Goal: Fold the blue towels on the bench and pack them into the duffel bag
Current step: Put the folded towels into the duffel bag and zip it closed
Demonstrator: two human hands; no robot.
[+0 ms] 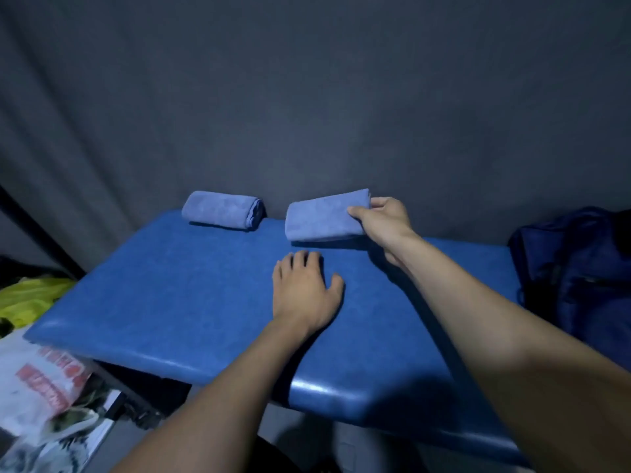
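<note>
Two folded blue towels sit on a padded bench, and the scene reads from its cluttered left edge across to the bag at the right. At the far left a white plastic bag (pixel 41 380) lies below the bench corner; red lettering runs across its crinkled surface, but the print is too blurred to read. Above it a bright yellow-green cloth (pixel 30 298) is bunched in soft folds. The bench (pixel 164 295) is covered in smooth blue vinyl with rounded, slightly glossy edges. Near its back left edge rests the rolled towel (pixel 222 210), a plush cylinder whose layered end faces right. The left hand (pixel 305 291) lies palm down on the vinyl near the middle, fingers straight and slightly spread, holding nothing. Just beyond its fingertips is the folded towel (pixel 324 216), a flat fleecy rectangle, well apart from the rolled one. The right hand (pixel 384 220) grips this towel's right end, thumb on top and fingers curled beneath; its near edge appears to rest on the bench. At the far right stands the duffel bag (pixel 577 268), dark navy fabric, slumped and creased. Behind everything hangs a grey curtain (pixel 307 97) in loose vertical folds.
</note>
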